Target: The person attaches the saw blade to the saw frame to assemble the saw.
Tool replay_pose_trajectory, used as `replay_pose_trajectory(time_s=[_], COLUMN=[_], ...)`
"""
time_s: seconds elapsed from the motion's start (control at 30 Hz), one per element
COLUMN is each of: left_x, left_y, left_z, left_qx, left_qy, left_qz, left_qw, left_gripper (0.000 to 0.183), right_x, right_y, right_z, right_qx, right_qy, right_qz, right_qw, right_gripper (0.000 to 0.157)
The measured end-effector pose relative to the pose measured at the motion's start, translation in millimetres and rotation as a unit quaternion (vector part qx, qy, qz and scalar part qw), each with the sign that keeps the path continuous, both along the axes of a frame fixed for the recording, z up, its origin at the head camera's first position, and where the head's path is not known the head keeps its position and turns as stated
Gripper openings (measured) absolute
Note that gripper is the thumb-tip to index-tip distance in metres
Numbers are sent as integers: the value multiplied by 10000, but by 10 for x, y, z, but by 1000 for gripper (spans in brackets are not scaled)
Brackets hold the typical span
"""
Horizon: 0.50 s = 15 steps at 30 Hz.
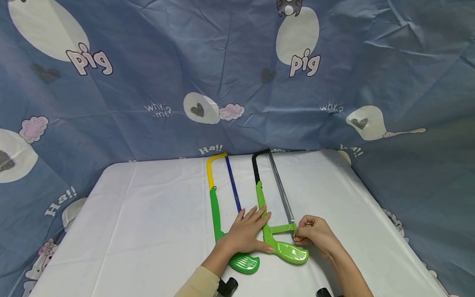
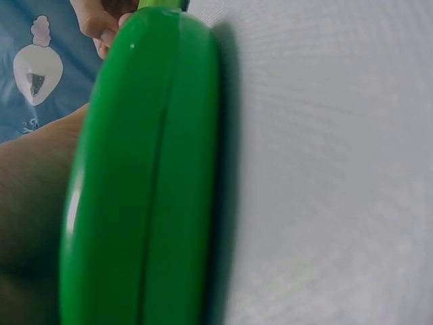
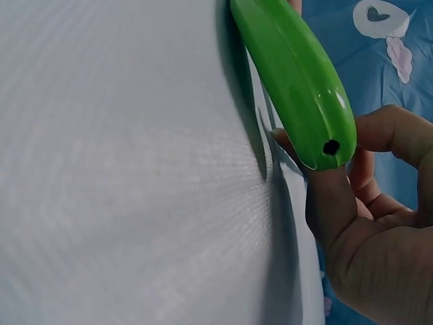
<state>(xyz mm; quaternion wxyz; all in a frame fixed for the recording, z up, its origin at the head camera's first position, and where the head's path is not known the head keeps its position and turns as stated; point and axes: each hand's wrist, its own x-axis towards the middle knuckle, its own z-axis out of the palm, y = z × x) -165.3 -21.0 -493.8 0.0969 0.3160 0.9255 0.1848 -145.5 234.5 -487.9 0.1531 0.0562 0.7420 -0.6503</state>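
Note:
Two hacksaws lie side by side on the white cloth. The right one, a light green hacksaw, has a black front frame and a grey blade. Across its frame rests my left hand, fingers spread and thumb by the handle. My right hand pinches a small fitting at the near end of the blade, mostly covered by the fingertips. To the left is a darker green hacksaw with a yellow front and blue blade, partly under my left hand. Its handle fills the left wrist view.
The white-covered table extends to both sides of the saws. A blue printed curtain hangs behind it. Black wrist-camera parts show below my left wrist.

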Motion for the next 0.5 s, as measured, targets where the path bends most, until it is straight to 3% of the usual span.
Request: replay_pose_trajectory(time_s=[0.5], left_x=[-2], left_y=[-5], left_z=[0], left_qx=[-67], left_qy=[-49], left_qz=[10], left_qw=[10000], left_gripper=[104], right_x=[-17], right_y=[87], right_z=[-25], right_qx=[-1019], right_qy=[-156], right_qz=[467], right_qw=[9936], right_gripper=[13])
